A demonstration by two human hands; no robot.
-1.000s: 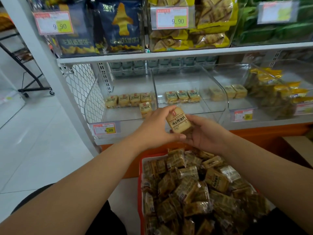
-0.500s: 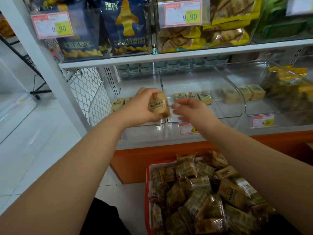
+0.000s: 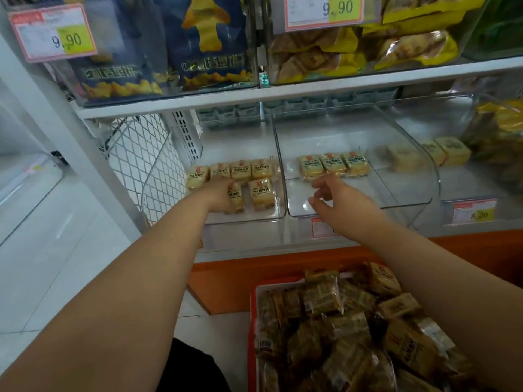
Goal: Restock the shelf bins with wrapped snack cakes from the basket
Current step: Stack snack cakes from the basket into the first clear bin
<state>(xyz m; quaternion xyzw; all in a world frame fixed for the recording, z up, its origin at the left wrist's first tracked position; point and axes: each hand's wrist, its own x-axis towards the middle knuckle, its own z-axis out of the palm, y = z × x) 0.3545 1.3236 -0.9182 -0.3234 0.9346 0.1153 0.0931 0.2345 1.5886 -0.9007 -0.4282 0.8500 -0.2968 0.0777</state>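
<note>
Basket seemingly below bins

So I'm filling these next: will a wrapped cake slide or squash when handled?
The cake under the left hand is probably light and soft. Its glossy wrapper likely slides easily on the clear bin. Being flat, it shouldn't roll.
</note>
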